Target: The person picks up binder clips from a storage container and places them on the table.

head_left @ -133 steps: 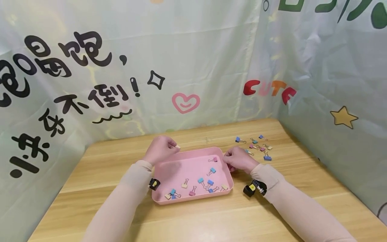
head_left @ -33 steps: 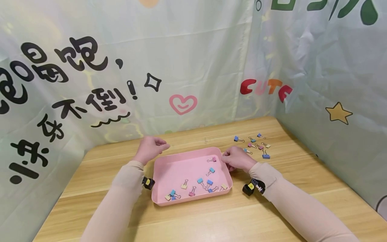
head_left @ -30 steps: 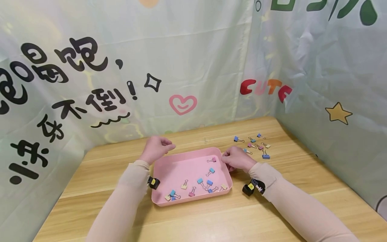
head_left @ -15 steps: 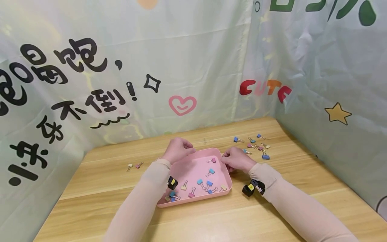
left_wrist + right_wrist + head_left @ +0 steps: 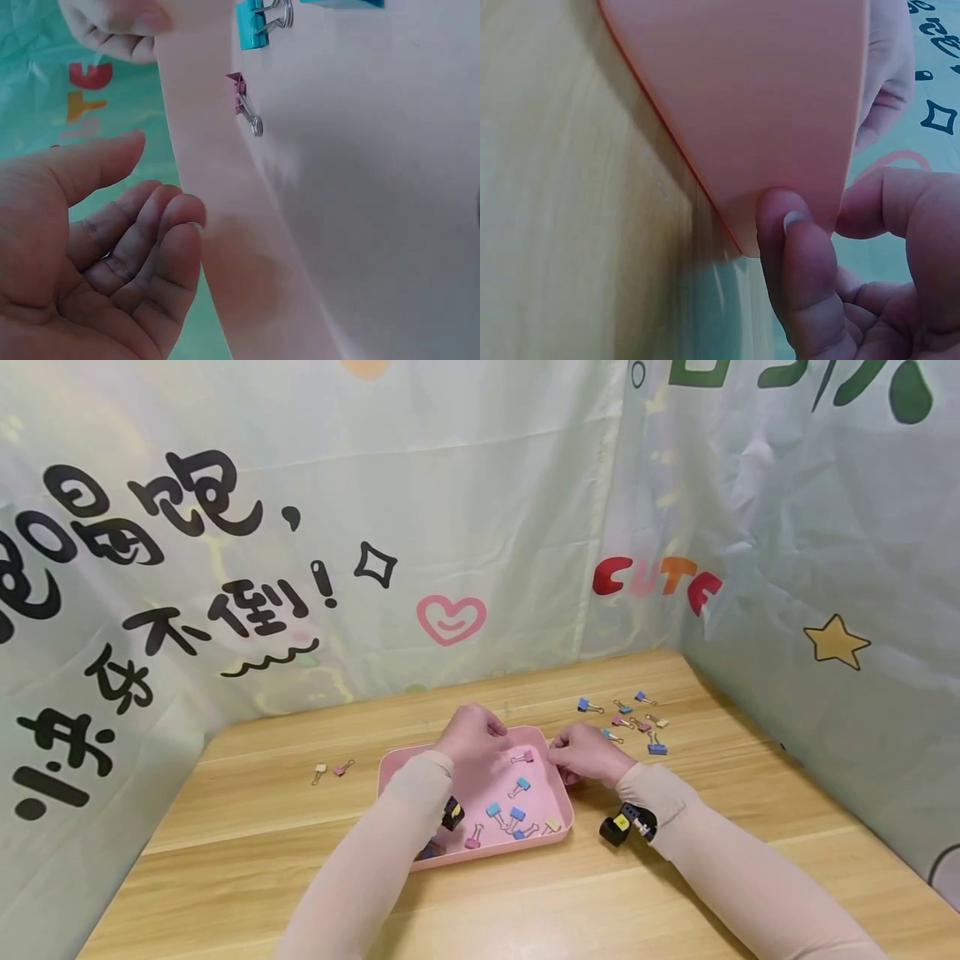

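A shallow pink tray [image 5: 483,789] lies on the wooden table, with several small binder clips in blue, turquoise, pink and yellow on its floor. My right hand [image 5: 592,753] pinches the tray's right wall; in the right wrist view the thumb [image 5: 806,262] presses the outer face and a finger bends over the rim. Above the tray's back rim is my left hand [image 5: 470,733]. Its fingers are loosely bent with nothing between them, and the thumb [image 5: 97,165] stands apart. Closest to it inside the tray lies a pink binder clip [image 5: 523,757]. My left forearm hides the tray's front left part.
Several more binder clips [image 5: 622,721] are scattered on the table behind and right of the tray. Left of it lie a yellow binder clip [image 5: 319,773] and a pink binder clip [image 5: 343,768]. Printed cloth [image 5: 525,527] walls the table's back and sides.
My left hand has moved right, from the tray's back left corner along its back rim, uncovering two clips at left. The pale piece it pinched in the oldest frame is gone. My right hand stays.
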`<state>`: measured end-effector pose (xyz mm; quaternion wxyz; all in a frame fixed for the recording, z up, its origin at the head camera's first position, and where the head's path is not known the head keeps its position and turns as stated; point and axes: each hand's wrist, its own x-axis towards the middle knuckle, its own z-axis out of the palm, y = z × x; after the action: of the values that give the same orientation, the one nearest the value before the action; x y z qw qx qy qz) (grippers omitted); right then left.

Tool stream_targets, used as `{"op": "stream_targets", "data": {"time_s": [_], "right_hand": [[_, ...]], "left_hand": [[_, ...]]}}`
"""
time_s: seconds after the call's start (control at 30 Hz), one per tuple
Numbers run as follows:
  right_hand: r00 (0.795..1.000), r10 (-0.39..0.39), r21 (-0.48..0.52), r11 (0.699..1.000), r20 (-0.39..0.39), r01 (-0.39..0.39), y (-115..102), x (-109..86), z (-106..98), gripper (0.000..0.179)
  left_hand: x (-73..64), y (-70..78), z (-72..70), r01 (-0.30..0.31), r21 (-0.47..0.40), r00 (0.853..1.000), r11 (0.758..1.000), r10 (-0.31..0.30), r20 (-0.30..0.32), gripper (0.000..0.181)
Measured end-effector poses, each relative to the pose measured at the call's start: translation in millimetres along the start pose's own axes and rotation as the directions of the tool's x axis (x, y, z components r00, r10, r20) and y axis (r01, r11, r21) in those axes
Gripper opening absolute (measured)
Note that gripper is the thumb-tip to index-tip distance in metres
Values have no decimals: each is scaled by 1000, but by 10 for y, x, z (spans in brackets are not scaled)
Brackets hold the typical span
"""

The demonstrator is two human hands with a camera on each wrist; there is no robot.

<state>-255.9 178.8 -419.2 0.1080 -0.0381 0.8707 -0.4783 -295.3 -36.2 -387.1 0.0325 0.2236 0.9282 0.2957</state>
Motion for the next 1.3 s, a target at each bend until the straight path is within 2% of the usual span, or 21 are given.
{"op": "stream_targets", "data": {"time_s": [0.3,0.5,0.8,0.97,1.13,1.3], "right_hand": [[1000,-12,29,1000,20,12,-17,-16,-16,10],[1000,-17,34,999,12,16,-9,-18,-19,10],[1000,-22,15,1000,7,21,-6,-14,-18,10],[1000,-16,3,1000,5,16,-10,-7,-10,10],[1000,-24,10,1000,9,24,-4,-7,-16,10],[1000,-25,25,999,14,25,10,3,-17,11]], "left_hand": [[66,122,118,17,91,997,996,-24,74,17],[130,169,251,14,147,991,989,-34,133,20],[197,172,398,14,232,990,973,-47,137,25],[193,175,413,26,239,988,971,-61,142,20],[182,176,404,7,259,987,966,-48,151,19],[148,175,321,-49,269,991,962,13,135,15]]}}
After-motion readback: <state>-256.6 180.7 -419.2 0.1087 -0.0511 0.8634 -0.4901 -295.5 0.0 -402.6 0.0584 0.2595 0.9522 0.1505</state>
